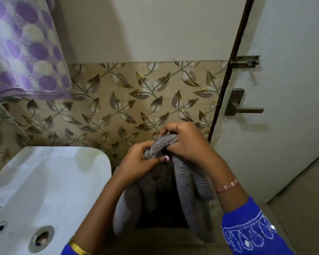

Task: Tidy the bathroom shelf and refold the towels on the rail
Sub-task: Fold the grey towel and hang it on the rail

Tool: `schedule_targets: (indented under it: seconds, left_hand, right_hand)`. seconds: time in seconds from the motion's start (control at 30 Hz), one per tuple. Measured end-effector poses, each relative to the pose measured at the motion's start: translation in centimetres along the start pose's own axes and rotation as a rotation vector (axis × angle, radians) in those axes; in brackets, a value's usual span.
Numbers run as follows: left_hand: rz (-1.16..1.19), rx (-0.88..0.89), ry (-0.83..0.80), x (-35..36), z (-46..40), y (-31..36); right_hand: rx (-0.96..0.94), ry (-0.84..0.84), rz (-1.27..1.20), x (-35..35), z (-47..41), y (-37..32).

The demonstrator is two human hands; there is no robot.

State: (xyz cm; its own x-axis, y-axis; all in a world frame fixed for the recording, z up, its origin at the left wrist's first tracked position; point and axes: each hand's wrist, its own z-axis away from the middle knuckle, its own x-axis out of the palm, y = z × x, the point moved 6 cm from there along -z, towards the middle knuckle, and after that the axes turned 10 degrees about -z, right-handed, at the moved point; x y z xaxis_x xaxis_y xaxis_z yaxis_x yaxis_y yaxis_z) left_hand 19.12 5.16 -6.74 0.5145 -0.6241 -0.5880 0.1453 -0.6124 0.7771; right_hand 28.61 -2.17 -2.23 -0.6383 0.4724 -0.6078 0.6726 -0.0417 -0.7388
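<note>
A grey ribbed towel [188,183] hangs bunched from both of my hands, in front of the leaf-patterned wall tiles. My left hand [136,162] grips its gathered top edge from the left. Just to the right, my right hand [186,142] curls its fingers over the same bunched edge. The towel's two ends droop down between my forearms toward the floor. A purple-and-white spotted towel [24,52] hangs at the upper left; its rail is out of view.
A white washbasin [44,181] with a metal drain fills the lower left. On the right stands a white door [284,107] with a lever handle [241,107] and a sliding bolt [247,61]. No shelf is in view.
</note>
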Motion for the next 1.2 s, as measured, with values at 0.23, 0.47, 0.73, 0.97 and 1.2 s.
schedule_targets:
  seconds: [0.23, 0.47, 0.73, 0.97, 1.2]
  left_hand:
    - [-0.002, -0.081, 0.351, -4.3, -0.7, -1.4]
    - [0.037, -0.155, 0.491, -6.7, -1.0, -2.7]
    - [-0.072, -0.16, 0.444, -5.7, -0.6, -3.0]
    - [-0.33, -0.305, 0.618, -7.4, 0.4, -4.3]
    - [-0.47, -0.529, 0.528, -8.5, 0.9, -7.0]
  right_hand:
    - [0.203, -0.114, -0.033, -1.5, 0.2, 4.6]
    - [0.33, -0.002, -0.188, -4.3, 1.6, 8.7]
    - [0.399, 0.377, -1.051, -5.0, 2.8, 10.5]
    - [0.451, 0.635, -0.789, -4.2, 1.9, 10.8]
    - [0.411, 0.692, -0.6, -4.3, 1.6, 10.0]
